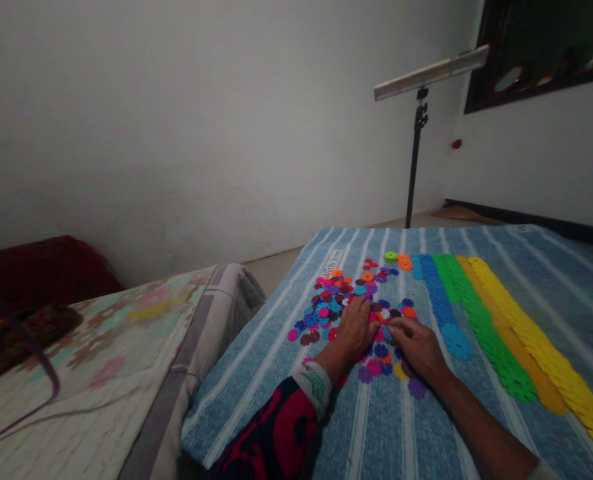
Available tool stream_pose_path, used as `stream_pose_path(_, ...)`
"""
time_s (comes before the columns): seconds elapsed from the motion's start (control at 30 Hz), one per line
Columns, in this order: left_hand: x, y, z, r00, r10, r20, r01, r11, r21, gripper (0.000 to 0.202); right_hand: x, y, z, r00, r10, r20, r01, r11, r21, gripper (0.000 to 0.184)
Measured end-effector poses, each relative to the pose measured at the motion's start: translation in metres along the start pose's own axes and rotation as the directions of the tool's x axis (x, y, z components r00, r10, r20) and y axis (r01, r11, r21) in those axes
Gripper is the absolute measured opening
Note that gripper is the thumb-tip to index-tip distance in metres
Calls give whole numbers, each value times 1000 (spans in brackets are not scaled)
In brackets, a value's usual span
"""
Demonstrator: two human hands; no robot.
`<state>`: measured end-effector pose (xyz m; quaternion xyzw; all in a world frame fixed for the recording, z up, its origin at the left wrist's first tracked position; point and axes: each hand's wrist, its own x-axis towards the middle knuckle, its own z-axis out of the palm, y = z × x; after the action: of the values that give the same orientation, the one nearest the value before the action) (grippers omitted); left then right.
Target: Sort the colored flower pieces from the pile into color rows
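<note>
A loose heap of small flower-shaped discs in many colours lies on the striped blue cloth. My left hand rests over the right part of the heap, its fingers stretched out and touching the discs. My right hand is just beside it, thumb and fingers pinched together at the heap's right edge. What that pinch holds, if anything, is too small to make out. Overlapping discs form long rows to the right: a blue row, a green row, an orange row and a yellow row.
A striped blue cloth covers the work surface. Left of it is a bed with a floral quilt, and a purple cord shows in front. Behind the cloth stands a lamp on a black stand, near the white wall.
</note>
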<state>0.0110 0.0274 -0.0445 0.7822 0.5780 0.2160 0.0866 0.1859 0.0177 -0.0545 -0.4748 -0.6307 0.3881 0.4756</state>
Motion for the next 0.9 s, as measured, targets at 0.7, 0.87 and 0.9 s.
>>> stream_pose_path(0.7, -22, -15, -57, 967, -245, 77, 235, 965, 112, 14, -1, -4, -1, 1000, -3, -29, 3, 1000, -25, 25)
stream_pose_path(0.87, -19, -21, -57, 948, -305, 93, 304, 952, 33, 8, -1, -3, 1, 999, -7, -35, 6, 999, -37, 25)
stream_pose_path(0.9, -18, -24, -55, 944, -317, 87, 320, 947, -20, 8, -1, -3, 1, 999, -12, -33, 10, 999, -39, 24)
